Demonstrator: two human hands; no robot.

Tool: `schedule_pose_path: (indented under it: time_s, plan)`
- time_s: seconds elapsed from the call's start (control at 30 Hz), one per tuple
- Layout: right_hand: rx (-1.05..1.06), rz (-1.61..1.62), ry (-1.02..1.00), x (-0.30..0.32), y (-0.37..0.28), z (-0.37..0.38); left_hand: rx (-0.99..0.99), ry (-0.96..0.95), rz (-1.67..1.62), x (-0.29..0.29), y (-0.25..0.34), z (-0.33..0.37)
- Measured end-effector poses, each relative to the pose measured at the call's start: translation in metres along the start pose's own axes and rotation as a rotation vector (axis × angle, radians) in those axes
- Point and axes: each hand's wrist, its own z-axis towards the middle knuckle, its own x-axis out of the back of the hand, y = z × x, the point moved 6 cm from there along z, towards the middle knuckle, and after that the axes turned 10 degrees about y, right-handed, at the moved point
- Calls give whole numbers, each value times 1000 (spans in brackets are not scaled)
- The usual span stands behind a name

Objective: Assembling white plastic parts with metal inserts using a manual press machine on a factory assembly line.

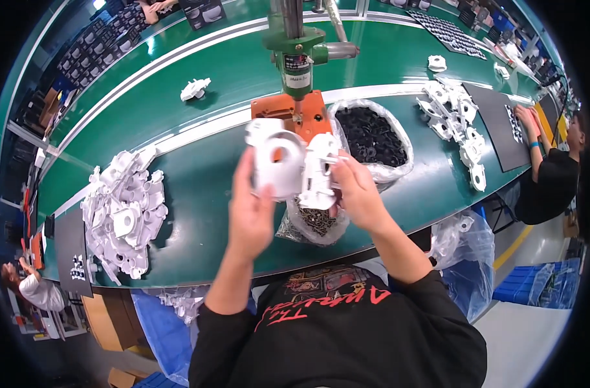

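Observation:
Above the table's middle, my left hand (251,210) is closed on a white plastic housing (283,184) with a large round opening. My right hand (360,191) grips a narrower white plastic bracket (317,173) with several cut-outs. The two parts are side by side; whether they touch I cannot tell. Just beyond them stands an orange fixture (268,105) under the spindle of a green drill-press-like machine (297,55), partly covered by the housing. Below the held parts is a clear bag of small metal screws (319,223); an open bag of black plastic pieces (372,136) sits right of the fixture.
A heap of white plastic parts (123,220) is on the left, and another white pile (451,116) on the right. One white part (195,89) lies on the green conveyor belt (230,52). Co-workers sit at both ends, one beside a dark mat (495,123). Plastic-lined blue bins hang below.

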Motion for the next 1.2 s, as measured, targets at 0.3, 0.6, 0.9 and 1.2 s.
schedule_pose_path:
  time_s: [0.3, 0.6, 0.9, 1.2]
  plan:
    - [178, -408, 119, 0, -11, -11, 223, -327, -376, -29, 3, -30]
    - [230, -434, 121, -4, 3, -15, 154, -237, -459, -38, -5, -40]
    - [178, -341, 132, -1, 3, -16, 13, -131, -274, -45, -20, -45]
    - [219, -189, 49, -6, 3, -9, 79, -161, -253, -43, -20, -48]
